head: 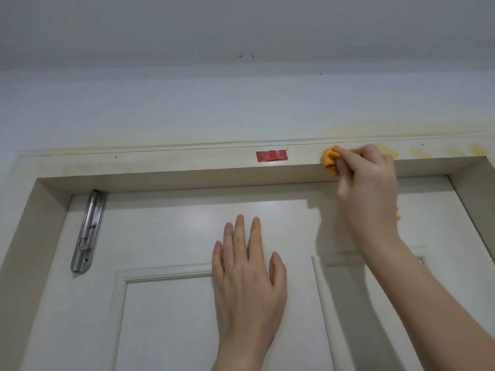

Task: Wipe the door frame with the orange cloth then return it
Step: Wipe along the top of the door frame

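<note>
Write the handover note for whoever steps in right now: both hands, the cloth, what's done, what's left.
Right hand: grips the bunched orange cloth and presses it on the top rail of the door frame, just right of the red tape.
Left hand: flat on the door, fingers straight, holding nothing.
Done: wiping is under way on the top rail; how much is covered cannot be told.
Left: yellow smears show on the rail right of the cloth. Wipe those and the rest of the frame, then return the cloth.
</note>
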